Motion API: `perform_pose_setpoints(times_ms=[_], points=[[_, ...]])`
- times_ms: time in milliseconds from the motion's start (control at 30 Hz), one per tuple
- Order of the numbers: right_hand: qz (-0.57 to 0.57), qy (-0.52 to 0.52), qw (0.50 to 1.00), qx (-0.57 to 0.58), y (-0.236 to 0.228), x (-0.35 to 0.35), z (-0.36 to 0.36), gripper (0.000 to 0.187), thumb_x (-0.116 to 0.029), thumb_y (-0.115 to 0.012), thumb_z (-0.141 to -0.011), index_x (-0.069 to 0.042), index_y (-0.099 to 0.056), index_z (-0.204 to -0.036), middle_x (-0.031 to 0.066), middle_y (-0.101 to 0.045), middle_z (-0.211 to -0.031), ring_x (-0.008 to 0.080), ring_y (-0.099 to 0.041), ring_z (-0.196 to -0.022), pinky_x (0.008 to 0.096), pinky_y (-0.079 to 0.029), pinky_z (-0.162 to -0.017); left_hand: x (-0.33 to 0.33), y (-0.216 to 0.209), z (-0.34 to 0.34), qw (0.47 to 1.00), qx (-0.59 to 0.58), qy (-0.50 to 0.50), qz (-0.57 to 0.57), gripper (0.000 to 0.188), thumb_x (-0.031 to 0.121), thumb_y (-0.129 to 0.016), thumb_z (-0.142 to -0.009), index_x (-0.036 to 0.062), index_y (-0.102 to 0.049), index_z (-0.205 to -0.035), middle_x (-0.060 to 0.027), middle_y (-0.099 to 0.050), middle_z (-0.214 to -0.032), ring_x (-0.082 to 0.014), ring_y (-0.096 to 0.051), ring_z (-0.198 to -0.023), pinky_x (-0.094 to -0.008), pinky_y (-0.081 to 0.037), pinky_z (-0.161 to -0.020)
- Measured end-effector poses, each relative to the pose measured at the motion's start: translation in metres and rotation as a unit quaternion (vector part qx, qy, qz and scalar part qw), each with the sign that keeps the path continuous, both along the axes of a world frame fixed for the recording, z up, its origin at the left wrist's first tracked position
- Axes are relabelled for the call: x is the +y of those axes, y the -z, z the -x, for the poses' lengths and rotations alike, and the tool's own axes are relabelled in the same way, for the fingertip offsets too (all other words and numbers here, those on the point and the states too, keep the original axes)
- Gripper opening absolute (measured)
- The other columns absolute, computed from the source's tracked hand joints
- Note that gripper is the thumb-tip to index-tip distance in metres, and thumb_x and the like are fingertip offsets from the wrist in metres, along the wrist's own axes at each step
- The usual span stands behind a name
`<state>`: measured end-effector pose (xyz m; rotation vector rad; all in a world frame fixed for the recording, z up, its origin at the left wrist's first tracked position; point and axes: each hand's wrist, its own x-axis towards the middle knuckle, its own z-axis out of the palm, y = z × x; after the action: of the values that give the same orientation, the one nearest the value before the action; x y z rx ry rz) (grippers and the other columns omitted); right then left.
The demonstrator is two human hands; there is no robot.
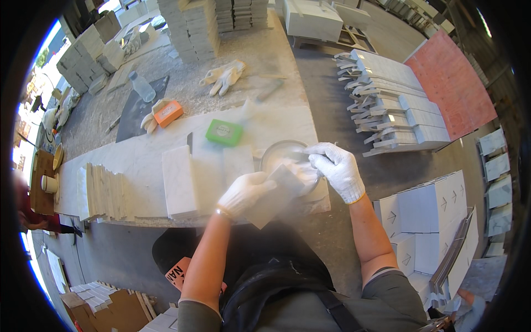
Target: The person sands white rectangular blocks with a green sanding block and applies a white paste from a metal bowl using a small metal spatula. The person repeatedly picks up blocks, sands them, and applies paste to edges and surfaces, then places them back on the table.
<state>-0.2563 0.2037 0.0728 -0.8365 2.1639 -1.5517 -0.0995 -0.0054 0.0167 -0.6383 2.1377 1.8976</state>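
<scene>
My left hand (243, 193), in a white knit glove, grips a thin grey rectangular tile (274, 199). The tile tilts across the near side of a round bowl (263, 157) of white powder. At the bowl's right side is my gloved right hand (336, 170). Its fingers are bent together over the rim; whatever they hold is hidden. Two pale tiles lie left of the bowl: a white one (179, 182) and a fainter one (237, 164) partly behind my left hand. Beyond them sit a green block (224, 133) and an orange block (168, 113).
A row of upright tiles (105, 193) stands at the table's left. Gloves (224, 76), a plastic bottle (142, 87) and tall tile stacks (191, 33) occupy the dusty far side. White boxes (423, 213) stand at my right, strapped slabs (398, 99) beyond.
</scene>
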Motion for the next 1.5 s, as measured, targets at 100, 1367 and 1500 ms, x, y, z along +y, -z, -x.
perform_pose_setpoints(times_ms=[100,1367,1500], points=[[-0.006,0.002,0.996,-0.090,0.000,0.002,0.001,0.019,-0.005,-0.066,-0.097,-0.003,-0.078,-0.113,0.0012,-0.072,-0.090,0.0068,-0.064,-0.071,0.0226,-0.051,-0.064,0.001,-0.001,0.000,1.000,-0.005,-0.008,-0.009,0.039,0.032,-0.073,-0.096,-0.0004,-0.074,-0.118,-0.0037,-0.073,-0.098,-0.0118,-0.065,-0.089,-0.0298,-0.054,-0.082],[-0.183,-0.085,0.934,0.294,0.017,-0.136,0.080,0.053,-0.035,-0.081,-0.087,-0.012,-0.069,-0.133,0.0114,-0.074,-0.122,0.0256,-0.072,-0.107,0.0364,-0.056,-0.094,-0.002,0.012,-0.006,0.999,0.037,0.001,-0.029,0.043,0.033,-0.075,-0.098,-0.0024,-0.071,-0.121,-0.0117,-0.076,-0.111,-0.0163,-0.068,-0.101,-0.0344,-0.054,-0.092],[-0.065,-0.213,0.974,0.027,0.091,-0.197,0.137,0.064,-0.021,-0.089,-0.082,-0.003,-0.065,-0.139,0.0090,-0.074,-0.124,0.0201,-0.072,-0.109,0.0350,-0.058,-0.092,0.000,0.025,-0.003,0.996,0.090,0.012,0.019,0.038,0.039,-0.068,-0.098,0.0024,-0.073,-0.103,-0.0130,-0.073,-0.088,-0.0234,-0.066,-0.081,-0.0396,-0.052,-0.079]])
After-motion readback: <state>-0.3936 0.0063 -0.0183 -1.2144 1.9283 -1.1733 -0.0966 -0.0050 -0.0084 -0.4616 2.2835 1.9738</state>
